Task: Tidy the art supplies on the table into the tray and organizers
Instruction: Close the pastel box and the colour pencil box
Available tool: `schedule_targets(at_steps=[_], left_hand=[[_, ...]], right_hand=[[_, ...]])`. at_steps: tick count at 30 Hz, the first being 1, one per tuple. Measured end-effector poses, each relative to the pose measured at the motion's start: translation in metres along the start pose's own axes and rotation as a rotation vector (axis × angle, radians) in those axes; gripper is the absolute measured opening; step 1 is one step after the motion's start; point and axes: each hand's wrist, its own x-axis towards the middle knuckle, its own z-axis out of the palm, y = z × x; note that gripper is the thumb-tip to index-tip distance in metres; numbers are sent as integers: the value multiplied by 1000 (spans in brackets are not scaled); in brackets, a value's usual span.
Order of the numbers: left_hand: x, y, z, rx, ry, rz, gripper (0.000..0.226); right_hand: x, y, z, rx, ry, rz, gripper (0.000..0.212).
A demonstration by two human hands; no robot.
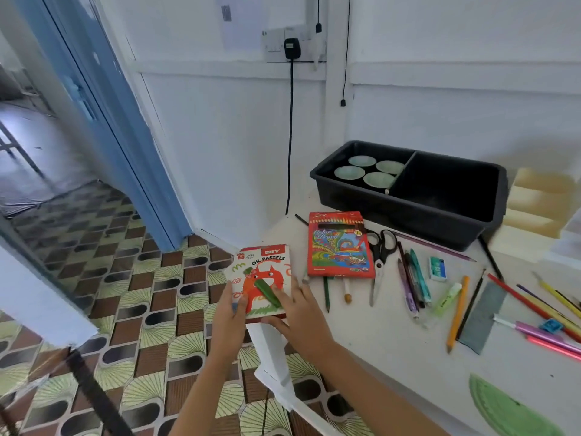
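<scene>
Left hand (230, 313) and right hand (302, 313) hold oil pastels box (262, 265).

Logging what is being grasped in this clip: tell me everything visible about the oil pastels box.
The oil pastels box is a flat cardboard pack: white front, orange cat, green crayon picture, black lettering, red tag on top. It looks closed and slightly tilted at the left corner of the table, partly past the edge. The left hand pinches its lower left corner, thumb on the front; the right hand holds its right side.

glossy cardboard oil pastels box (262, 272), matt black plastic tray (408, 199), smooth white table (393, 341), glossy patterned floor (141, 294)
</scene>
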Motion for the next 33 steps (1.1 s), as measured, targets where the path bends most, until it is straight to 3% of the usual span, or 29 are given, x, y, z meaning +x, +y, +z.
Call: schedule_targets(at_steps=[3, 5, 9, 12, 15, 19, 26, 29, 33], left_hand=[[24, -14, -4, 367, -43, 59, 56], [35, -17, -2, 567, 31, 174, 49], [43, -4, 7, 699, 60, 370, 41], [53, -5, 7, 685, -47, 379, 45], [64, -14, 2, 827, -177, 409, 53], [86, -25, -6, 946, -315, 518, 100], [109, -23, -13, 801, -462, 531, 86], [115, -20, -14, 872, -488, 556, 81], [104, 5, -8, 1111, -418, 598, 53]], right_hand=[[5, -3, 5, -72, 49, 31, 76], [9, -3, 7, -142, 105, 8, 71], [18, -2, 14, -246, 114, -46, 67], [22, 0, 16, -225, 125, -54, 65], [27, -2, 14, -214, 133, -26, 66], [35, -8, 17, -236, 149, 7, 57], [34, -10, 24, -253, 145, 46, 70], [33, -4, 18, -247, 160, 16, 63], [22, 8, 7, -213, 337, -32, 55]])
